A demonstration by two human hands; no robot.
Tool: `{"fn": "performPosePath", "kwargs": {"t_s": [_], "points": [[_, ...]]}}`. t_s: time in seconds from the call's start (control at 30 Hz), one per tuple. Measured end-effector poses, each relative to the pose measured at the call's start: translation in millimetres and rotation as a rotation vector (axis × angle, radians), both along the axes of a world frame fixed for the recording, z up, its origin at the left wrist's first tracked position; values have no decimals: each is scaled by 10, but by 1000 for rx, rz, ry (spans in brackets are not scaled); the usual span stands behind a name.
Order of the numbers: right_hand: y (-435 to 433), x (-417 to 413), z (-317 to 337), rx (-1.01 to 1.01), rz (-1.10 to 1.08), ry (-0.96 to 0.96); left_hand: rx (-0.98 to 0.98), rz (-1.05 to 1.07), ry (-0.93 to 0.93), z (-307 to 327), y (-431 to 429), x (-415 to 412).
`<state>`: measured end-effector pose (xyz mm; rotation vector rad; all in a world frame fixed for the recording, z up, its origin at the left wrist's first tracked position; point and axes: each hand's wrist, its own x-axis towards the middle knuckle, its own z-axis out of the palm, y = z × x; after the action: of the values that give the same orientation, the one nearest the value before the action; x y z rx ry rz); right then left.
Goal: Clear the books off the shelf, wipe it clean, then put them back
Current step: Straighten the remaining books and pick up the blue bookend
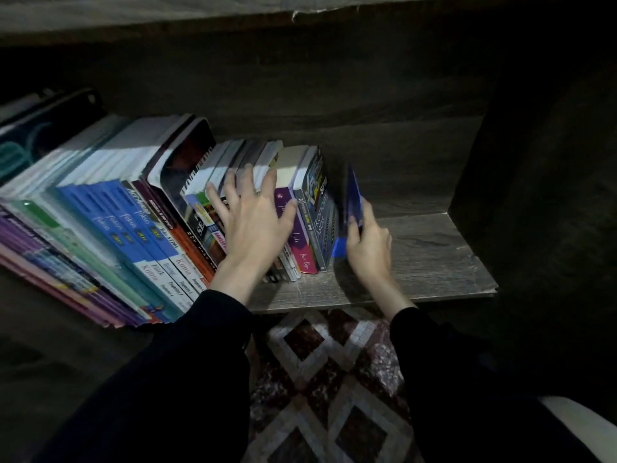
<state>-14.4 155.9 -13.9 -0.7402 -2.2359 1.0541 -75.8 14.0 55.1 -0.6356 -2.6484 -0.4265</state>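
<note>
Shelf (434, 259) runs across mid-frame, with the back panel (334, 95) behind it and the side wall (534, 162) at frame right. Books (117, 212) stand in a row on the shelf from the left edge to about centre, spines toward the camera. Taller ones are on the left and shorter ones at the right end, with a spiral notebook (190, 162) between the two groups. Left hand (253, 222) at frame centre, laid on the shorter books' spines. Right hand (367, 242) just right of the row's end, holding a thin book (354, 198) upright on the shelf, just beside the last book; contact unclear. Rug (327, 379) below the shelf's front edge, lower centre, between the sleeves (167, 379).
</note>
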Motion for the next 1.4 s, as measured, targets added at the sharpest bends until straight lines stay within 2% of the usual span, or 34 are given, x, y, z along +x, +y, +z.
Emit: {"fn": "performPosePath", "kwargs": {"t_s": [0.23,0.37,0.47,0.57,0.6,0.67,0.8,0.93,1.1,1.2,1.27,1.33,1.4], "points": [[-234,-130,-96,6,31,106,23,-32,78,-76,3,-32],[-249,-77,-143,83,64,13,52,-80,128,-144,-18,-56],[-281,17,-224,80,85,-30,147,-116,187,-233,-111,-37],[-354,106,-414,-143,26,105,206,-79,192,-422,-246,13],[-404,135,-486,-174,-51,186,186,-52,188,-499,-288,28],[-557,189,-614,-106,-153,258,120,-10,161,-640,-345,32],[-837,143,-735,-115,123,45,10,3,128,-741,-353,-65],[-903,16,-683,-80,291,-117,25,8,136,-772,-313,-160],[-879,-22,-636,-118,279,-136,22,-9,142,-796,-333,-178],[-895,53,-627,-194,47,37,89,-28,73,-832,-331,-97],[-930,95,-588,-249,-21,65,212,-62,12,-934,-315,31],[-986,101,-575,-270,68,-12,316,-95,-45,-1057,-292,128],[-1029,83,-565,-309,177,-71,329,-99,-100,-1136,-269,142]]}}
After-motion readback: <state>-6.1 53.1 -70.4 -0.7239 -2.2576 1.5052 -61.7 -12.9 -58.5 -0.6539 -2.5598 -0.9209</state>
